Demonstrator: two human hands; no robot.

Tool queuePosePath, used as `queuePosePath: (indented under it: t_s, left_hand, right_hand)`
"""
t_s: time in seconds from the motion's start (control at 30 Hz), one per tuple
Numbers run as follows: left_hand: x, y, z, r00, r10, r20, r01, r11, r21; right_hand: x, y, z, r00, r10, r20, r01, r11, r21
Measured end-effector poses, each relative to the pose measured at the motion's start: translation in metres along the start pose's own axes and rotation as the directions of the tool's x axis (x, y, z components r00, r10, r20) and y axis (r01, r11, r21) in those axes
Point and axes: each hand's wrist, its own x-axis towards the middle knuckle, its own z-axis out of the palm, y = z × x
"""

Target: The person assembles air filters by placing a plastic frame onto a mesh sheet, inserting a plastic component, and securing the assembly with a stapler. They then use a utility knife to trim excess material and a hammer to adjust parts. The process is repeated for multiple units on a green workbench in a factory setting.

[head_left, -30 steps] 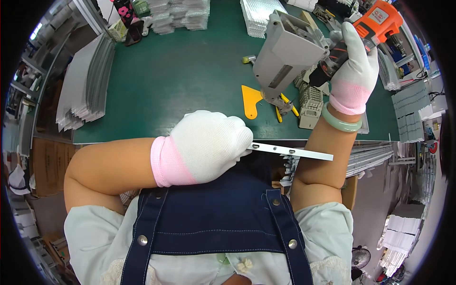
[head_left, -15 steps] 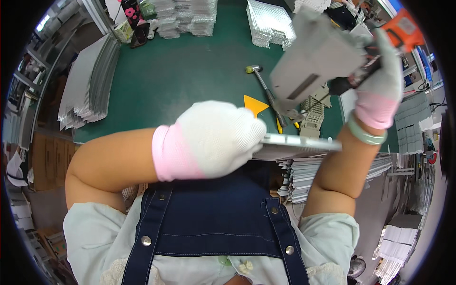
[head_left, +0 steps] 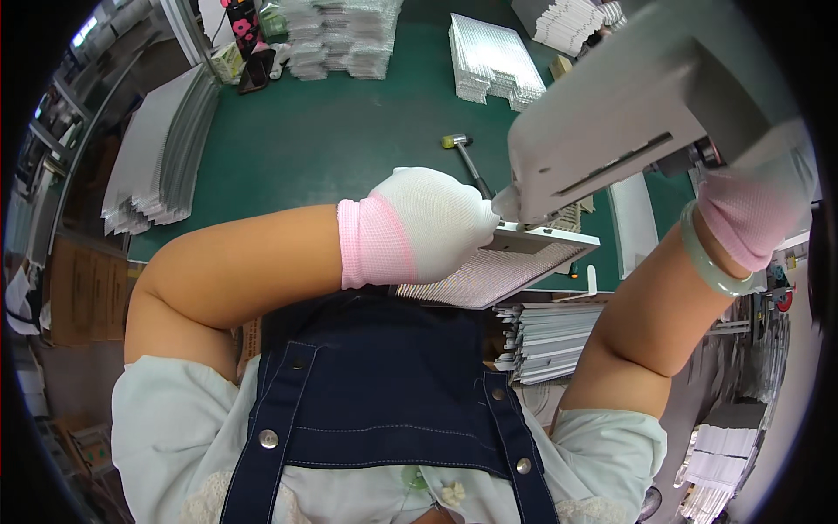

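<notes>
My left hand (head_left: 436,223), in a white glove with a pink cuff, is closed on the edge of a thin framed mesh panel (head_left: 489,275). The panel tilts over the near edge of the table, against my apron. My right hand (head_left: 755,205), gloved alike, holds up a bulky grey hand-held power tool (head_left: 611,113) with a slotted housing. Its fingers are mostly hidden behind the housing. The tool's nose meets the panel's upper frame edge, right beside my left fingertips; whether they touch I cannot tell.
A mallet (head_left: 471,162) lies on the green table (head_left: 332,148), partly behind the tool. Stacks of silvery mesh sheets stand at the left (head_left: 161,148), back (head_left: 345,39) and back right (head_left: 493,57). A phone (head_left: 256,72) lies at the back left. Metal strips (head_left: 550,341) are piled below the edge.
The tool has come closer, its nose now at the panel's frame edge. My left hand has shifted right, and the panel has tilted so its mesh face shows. The yellow scraper is now hidden.
</notes>
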Motion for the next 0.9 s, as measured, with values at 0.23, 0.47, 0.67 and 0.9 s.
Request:
queuePosePath:
  t_s: [0.23, 0.47, 0.67, 0.9]
  left_hand:
    - [0.002, -0.001, -0.001, 0.999, -0.054, 0.004, 0.054, 0.998, -0.033]
    - [0.003, -0.009, 0.008, 0.999, 0.001, -0.046, -0.004, 0.999, -0.054]
    - [0.001, -0.011, 0.005, 0.998, -0.044, -0.044, 0.042, 0.998, -0.05]
    - [0.0, -0.011, 0.003, 0.998, -0.057, -0.007, 0.056, 0.995, -0.077]
  right_hand:
    - [0.008, 0.0, -0.002, 1.0, -0.019, 0.021, 0.019, 1.0, -0.016]
    - [0.011, 0.008, -0.01, 0.999, -0.029, 0.015, 0.03, 0.999, -0.036]
    - [0.004, 0.02, -0.028, 0.999, -0.045, 0.006, 0.046, 0.993, -0.111]
    - [-0.001, 0.027, -0.043, 0.999, -0.047, 0.013, 0.049, 0.991, -0.123]
